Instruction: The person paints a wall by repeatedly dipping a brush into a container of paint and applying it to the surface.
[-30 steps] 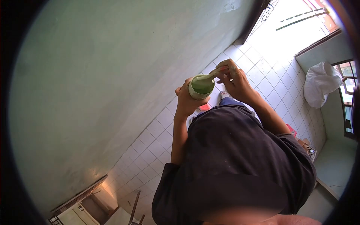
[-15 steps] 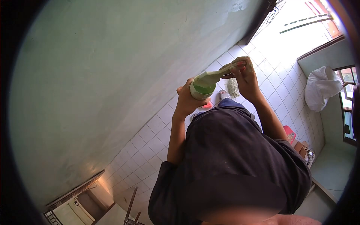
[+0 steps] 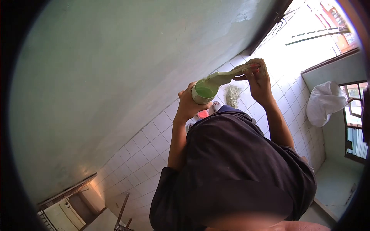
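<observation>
My left hand (image 3: 187, 104) is wrapped around a small cup (image 3: 205, 99) with light green paint inside. The cup's mouth faces up toward me. Closed on the handle of a paintbrush (image 3: 220, 78), my right hand (image 3: 259, 81) is up and to the right of the cup. The brush is coated in pale green paint, and its bristle end lies at the cup's rim. A bit of red shows on the handle between my right fingers.
A pale green wall (image 3: 115, 77) runs along my left. On the white tiled floor (image 3: 144, 154) lies a speckled, splattered patch (image 3: 232, 96) beyond my feet. A white sack (image 3: 325, 104) hangs by the window at right. A bright doorway (image 3: 300, 34) opens ahead.
The paintbrush has shifted so its bristle end sits at the cup's far rim rather than across its mouth. Both hands keep their hold, and the camera view has turned slightly.
</observation>
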The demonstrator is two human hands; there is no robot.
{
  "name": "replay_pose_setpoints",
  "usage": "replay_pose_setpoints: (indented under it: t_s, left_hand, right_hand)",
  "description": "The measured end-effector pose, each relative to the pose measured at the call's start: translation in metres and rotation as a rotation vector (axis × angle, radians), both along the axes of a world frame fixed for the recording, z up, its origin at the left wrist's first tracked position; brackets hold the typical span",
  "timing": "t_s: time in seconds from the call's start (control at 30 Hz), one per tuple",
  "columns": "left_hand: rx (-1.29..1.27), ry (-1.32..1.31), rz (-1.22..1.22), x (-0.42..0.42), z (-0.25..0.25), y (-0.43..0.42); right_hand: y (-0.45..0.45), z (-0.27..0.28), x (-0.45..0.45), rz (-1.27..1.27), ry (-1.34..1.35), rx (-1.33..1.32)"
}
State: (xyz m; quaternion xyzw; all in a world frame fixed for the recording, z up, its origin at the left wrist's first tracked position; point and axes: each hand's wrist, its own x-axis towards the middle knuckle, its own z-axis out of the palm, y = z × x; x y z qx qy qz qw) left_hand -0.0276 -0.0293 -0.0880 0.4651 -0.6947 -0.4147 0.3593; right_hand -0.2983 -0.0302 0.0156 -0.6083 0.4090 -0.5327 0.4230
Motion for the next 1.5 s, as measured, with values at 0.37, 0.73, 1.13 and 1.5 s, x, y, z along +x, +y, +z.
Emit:
replay_pose_setpoints:
  t_s: [0.37, 0.73, 1.13, 1.5]
  left_hand:
    - [0.128, -0.108, 0.15, -0.034, -0.009, -0.01]
    - [0.164, 0.25, 0.391, -0.049, -0.054, -0.028]
    - [0.062, 0.182, 0.589, -0.033, -0.062, -0.037]
    - [0.102, 0.155, 0.738, -0.029, -0.089, -0.009]
  right_hand:
    - [-0.046, -0.049, -0.031, -0.157, -0.41, 0.379]
    - [-0.091, -0.096, -0.063, 0.195, -0.39, 0.673]
    - [-0.137, -0.083, -0.017, 0.692, 0.172, 0.719]
    - [-0.223, -0.191, 0.074, 0.396, 0.144, 0.77]
